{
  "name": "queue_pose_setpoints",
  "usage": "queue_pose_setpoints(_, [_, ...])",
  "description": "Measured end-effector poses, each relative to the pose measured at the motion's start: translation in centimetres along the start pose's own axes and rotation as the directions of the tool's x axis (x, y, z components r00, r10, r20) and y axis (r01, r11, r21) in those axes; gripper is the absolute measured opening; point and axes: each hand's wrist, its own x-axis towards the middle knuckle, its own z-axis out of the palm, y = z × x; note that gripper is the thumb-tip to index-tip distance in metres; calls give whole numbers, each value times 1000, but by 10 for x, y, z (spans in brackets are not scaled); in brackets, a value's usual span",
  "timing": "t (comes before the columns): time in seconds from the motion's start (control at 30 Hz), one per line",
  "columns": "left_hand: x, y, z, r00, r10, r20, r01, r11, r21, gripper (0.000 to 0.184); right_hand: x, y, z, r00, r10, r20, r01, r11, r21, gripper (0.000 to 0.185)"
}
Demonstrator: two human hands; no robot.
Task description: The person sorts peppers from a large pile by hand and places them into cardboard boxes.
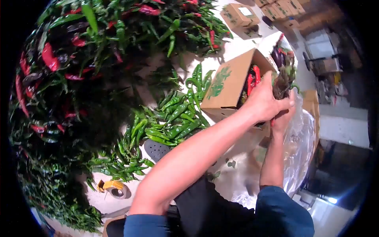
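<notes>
Both of my hands meet around a dark, leafy pepper stem at the right of the cardboard box. My left hand (265,100) is closed near the lower part of the dark bunch (285,79). Just below and to the right, my right hand (283,118) is closed too, its fingers partly hidden behind the left. Red peppers (256,74) show inside the tilted cardboard box (231,77), which has a green print. Clear plastic (297,146) hangs beside my right forearm.
A large heap of pepper plants (98,59) fills the left. Loose green peppers (173,118) lie on the floor. A yellow tape dispenser (114,187) sits lower left, a grey clog (156,150) near my left forearm. More boxes (240,16) stand at the top.
</notes>
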Motion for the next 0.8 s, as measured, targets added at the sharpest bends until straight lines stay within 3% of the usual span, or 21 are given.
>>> queue_pose_setpoints(0.07, [12,-52,18,986,2,-166,56,938,341,78,3,89,-26,980,192,-53,-197,976,-90,36])
queue_pose_setpoints(0.13, [-10,-78,12,995,5,-96,36,908,417,76,-1,89,-28,972,233,41,-204,915,-347,32])
queue_pose_setpoints(0.17, [-21,-88,7,993,27,-111,29,881,473,69,-6,88,-26,993,121,9,-99,844,-527,28])
queue_pose_setpoints(0.27, [-40,-109,1,916,398,-53,-276,721,635,52,-22,80,-15,983,100,-152,-169,819,-548,25])
queue_pose_setpoints(0.33, [-53,-106,-5,927,375,16,-312,744,591,39,-33,42,5,970,74,-232,-164,904,-394,24])
queue_pose_setpoints(0.37, [-61,-103,-13,936,346,66,-320,759,567,37,-42,17,19,982,-71,-174,-17,889,-458,21])
queue_pose_setpoints(0.4, [-70,-98,-22,942,316,116,-327,775,541,36,-54,-13,40,992,-24,-128,-15,956,-292,18])
queue_pose_setpoints(0.43, [-82,-88,-34,981,170,96,-195,856,479,33,-67,-29,52,999,36,40,-30,991,-130,17])
queue_pose_setpoints(0.47, [-94,-89,-47,976,210,51,-213,891,401,30,-84,-25,75,996,-56,68,61,995,-74,15])
queue_pose_setpoints(0.5, [-115,-98,-61,983,166,-79,-108,869,482,28,-91,-28,99,981,-133,141,139,990,-35,15])
queue_pose_setpoints(0.53, [-134,-104,-79,982,-21,-190,119,844,523,30,-97,-27,123,958,50,284,-30,997,-75,16])
queue_pose_setpoints(0.57, [-153,-111,-94,941,-16,-338,201,829,522,31,-93,-16,154,940,8,340,40,990,-135,21])
queue_pose_setpoints(0.6, [-178,-113,-110,898,-40,-439,285,812,509,30,-98,15,187,914,208,349,-180,977,-112,23])
queue_pose_setpoints(0.67, [-231,-126,-134,797,-175,-578,505,717,480,31,-77,71,244,885,139,444,-38,973,-230,29])
queue_pose_setpoints(0.73, [-278,-131,-151,730,-303,-612,621,668,411,31,-54,119,298,843,242,481,-71,935,-346,33])
queue_pose_setpoints(0.77, [-295,-127,-153,682,-372,-630,680,640,359,32,-57,172,325,861,97,499,128,909,-396,30])
queue_pose_setpoints(0.8, [-310,-123,-156,635,-459,-621,722,639,266,34,-49,188,338,741,145,655,245,851,-465,29])
